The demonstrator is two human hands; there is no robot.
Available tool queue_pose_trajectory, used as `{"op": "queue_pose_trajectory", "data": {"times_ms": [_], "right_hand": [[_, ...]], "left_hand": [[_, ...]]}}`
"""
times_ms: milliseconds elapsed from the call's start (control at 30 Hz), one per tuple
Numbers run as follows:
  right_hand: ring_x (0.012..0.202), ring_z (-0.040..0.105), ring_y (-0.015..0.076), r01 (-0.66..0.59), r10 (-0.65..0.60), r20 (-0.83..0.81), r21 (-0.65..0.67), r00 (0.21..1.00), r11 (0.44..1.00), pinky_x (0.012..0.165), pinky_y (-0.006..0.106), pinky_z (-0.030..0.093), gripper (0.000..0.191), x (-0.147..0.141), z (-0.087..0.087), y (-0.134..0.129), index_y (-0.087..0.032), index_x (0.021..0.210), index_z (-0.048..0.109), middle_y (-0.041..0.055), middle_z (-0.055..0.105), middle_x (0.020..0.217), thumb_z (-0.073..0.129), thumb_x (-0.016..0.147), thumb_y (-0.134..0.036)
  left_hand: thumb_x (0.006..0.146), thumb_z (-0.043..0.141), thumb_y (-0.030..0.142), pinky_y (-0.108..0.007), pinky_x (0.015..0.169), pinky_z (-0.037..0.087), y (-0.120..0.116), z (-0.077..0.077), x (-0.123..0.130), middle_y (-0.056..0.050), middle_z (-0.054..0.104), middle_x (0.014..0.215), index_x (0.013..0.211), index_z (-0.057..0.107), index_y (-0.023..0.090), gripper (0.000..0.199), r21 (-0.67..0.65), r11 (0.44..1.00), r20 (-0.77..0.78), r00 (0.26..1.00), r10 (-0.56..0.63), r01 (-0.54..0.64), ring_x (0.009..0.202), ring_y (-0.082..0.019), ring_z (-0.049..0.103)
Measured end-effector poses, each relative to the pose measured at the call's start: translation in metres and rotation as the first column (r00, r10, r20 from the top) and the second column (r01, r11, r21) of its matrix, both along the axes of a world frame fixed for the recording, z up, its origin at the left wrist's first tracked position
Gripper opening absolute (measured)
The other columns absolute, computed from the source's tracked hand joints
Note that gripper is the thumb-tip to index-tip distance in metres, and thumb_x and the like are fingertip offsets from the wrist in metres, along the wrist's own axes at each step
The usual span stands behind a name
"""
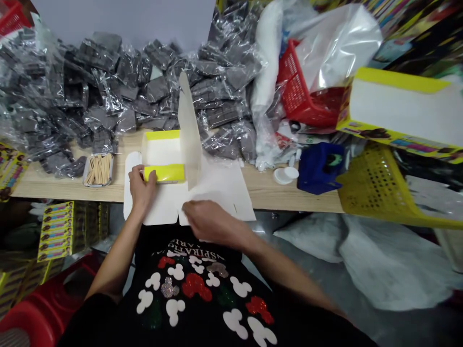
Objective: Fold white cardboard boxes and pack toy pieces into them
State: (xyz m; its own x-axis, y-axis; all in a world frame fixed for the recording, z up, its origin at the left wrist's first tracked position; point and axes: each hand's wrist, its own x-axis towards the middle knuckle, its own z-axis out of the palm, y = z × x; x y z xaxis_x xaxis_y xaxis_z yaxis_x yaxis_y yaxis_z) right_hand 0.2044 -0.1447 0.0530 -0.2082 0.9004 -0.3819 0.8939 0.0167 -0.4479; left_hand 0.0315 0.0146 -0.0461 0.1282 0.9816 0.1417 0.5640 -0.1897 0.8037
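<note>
**Partly Folded Carton Under Both Hands at Bench Edge**

The white die-cut cardboard carton (161,205) lies directly in front of the hands, on the light wood-grain table (275,195). Its centre is raised into an open tray, with a tall white cardboard flap (188,130) standing upright beyond it. The left hand (142,188) and right hand (213,222) are apart. The left hand's fingertips (152,176) touch the end of a bright yellow cardboard panel (167,173); whether they grip it cannot be determined. The right hand lies open on the carton's flat white flap (217,193).

Left of the left hand stands a small metal tray of wooden sticks (98,169). Beyond both hands lies a heap of grey items in clear plastic bags (108,86). Further right are a red plastic basket (304,91) and a blue object (320,168).
</note>
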Motion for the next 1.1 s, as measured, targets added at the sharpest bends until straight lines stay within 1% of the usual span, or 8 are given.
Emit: {"op": "queue_pose_trajectory", "data": {"times_ms": [100, 267, 400, 500, 633, 833, 1000, 1100], "right_hand": [[0.109, 0.070, 0.0286, -0.031, 0.058, -0.130, 0.197, 0.990, 0.980, 0.088, 0.041, 0.061, 0.040, -0.033, -0.006, 0.007, -0.009, 0.129, 0.068, 0.0220, 0.069, 0.133, 0.048, 0.096, -0.005], [0.151, 0.049, 0.0347, 0.168, -0.162, -0.044, 0.336, 0.986, 0.927, 0.116, 0.050, 0.053, 0.073, -0.046, -0.022, 0.038, -0.004, 0.154, 0.053, 0.0280, 0.056, 0.154, 0.038, 0.083, 0.012], [0.108, 0.072, 0.0274, 0.040, -0.005, -0.136, 0.256, 0.991, 0.966, 0.093, 0.041, 0.059, 0.043, -0.004, -0.009, -0.010, -0.012, 0.122, 0.070, 0.0172, 0.075, 0.113, 0.046, 0.089, 0.001], [0.078, 0.071, 0.0266, 0.323, -0.324, -0.010, 0.115, 0.946, 0.939, 0.076, 0.042, 0.057, 0.029, 0.038, -0.012, -0.043, -0.010, 0.118, 0.070, 0.0155, 0.076, 0.095, 0.052, 0.098, -0.020], [0.106, 0.073, 0.0317, 0.533, -0.501, -0.191, 0.196, 0.844, 0.823, 0.089, 0.043, 0.058, 0.060, 0.061, -0.041, -0.021, -0.007, 0.143, 0.058, 0.0254, 0.071, 0.131, 0.066, 0.094, -0.040], [0.073, 0.058, 0.0194, 0.718, -0.563, -0.500, 0.191, 0.658, 0.670, 0.071, 0.032, 0.044, 0.042, 0.045, -0.040, 0.027, -0.020, 0.084, 0.060, 0.0052, 0.063, 0.075, 0.039, 0.106, -0.049], [0.075, 0.054, 0.0214, 0.671, -0.553, -0.468, 0.121, 0.689, 0.732, 0.074, 0.036, 0.043, 0.034, 0.050, -0.032, 0.025, -0.022, 0.071, 0.051, 0.0070, 0.060, 0.075, 0.042, 0.097, -0.042], [0.098, 0.061, 0.0276, 0.644, -0.507, -0.471, 0.192, 0.722, 0.740, 0.090, 0.041, 0.049, 0.030, 0.051, -0.036, 0.026, -0.019, 0.086, 0.063, 0.0151, 0.070, 0.105, 0.044, 0.094, -0.040]], "left_hand": [[0.092, 0.074, 0.035, -0.041, 0.095, 0.052, 0.002, -0.004, 0.012, -0.008, 0.056, 0.112, 0.132, 0.062, 0.025, 0.043, -0.034, 0.998, 0.027, 0.998, 0.060, -0.060, 0.100, -0.025, 0.059], [0.098, 0.071, 0.050, -0.041, 0.093, 0.056, 0.002, 0.004, -0.004, -0.008, 0.055, 0.111, 0.136, 0.068, 0.025, 0.046, -0.060, 0.996, 0.011, 0.998, -0.060, 0.060, 0.090, -0.022, 0.060], [0.089, 0.081, 0.039, -0.039, 0.095, 0.060, -0.002, 0.004, -0.043, -0.010, 0.056, 0.127, 0.131, 0.072, 0.025, 0.045, 0.051, 0.907, -0.153, 0.900, -0.407, 0.419, 0.108, -0.025, 0.066], [0.080, 0.077, 0.015, -0.043, 0.101, 0.060, -0.004, -0.004, -0.062, -0.013, 0.053, 0.141, 0.141, 0.065, 0.026, 0.063, 0.145, 0.842, -0.346, 0.824, -0.448, 0.519, 0.127, -0.031, 0.063], [0.078, 0.067, 0.005, -0.040, 0.089, 0.063, -0.004, -0.009, -0.052, -0.015, 0.057, 0.137, 0.149, 0.059, 0.022, 0.073, 0.307, 0.779, -0.437, 0.808, -0.394, 0.547, 0.120, -0.030, 0.066], [0.105, 0.063, 0.023, -0.027, 0.079, 0.059, -0.014, 0.011, -0.032, -0.009, 0.073, 0.107, 0.120, 0.075, 0.021, 0.019, 0.501, 0.680, -0.400, 0.840, -0.367, 0.536, 0.094, -0.019, 0.073], [0.109, 0.060, 0.027, -0.026, 0.074, 0.056, -0.023, 0.014, -0.032, -0.007, 0.074, 0.098, 0.113, 0.077, 0.020, 0.019, 0.445, 0.735, -0.321, 0.858, -0.402, 0.511, 0.085, -0.017, 0.070], [0.106, 0.066, 0.040, -0.029, 0.073, 0.054, -0.020, 0.012, -0.026, -0.008, 0.068, 0.096, 0.093, 0.077, 0.019, 0.027, 0.408, 0.771, -0.260, 0.872, -0.415, 0.489, 0.086, -0.018, 0.066]]}}
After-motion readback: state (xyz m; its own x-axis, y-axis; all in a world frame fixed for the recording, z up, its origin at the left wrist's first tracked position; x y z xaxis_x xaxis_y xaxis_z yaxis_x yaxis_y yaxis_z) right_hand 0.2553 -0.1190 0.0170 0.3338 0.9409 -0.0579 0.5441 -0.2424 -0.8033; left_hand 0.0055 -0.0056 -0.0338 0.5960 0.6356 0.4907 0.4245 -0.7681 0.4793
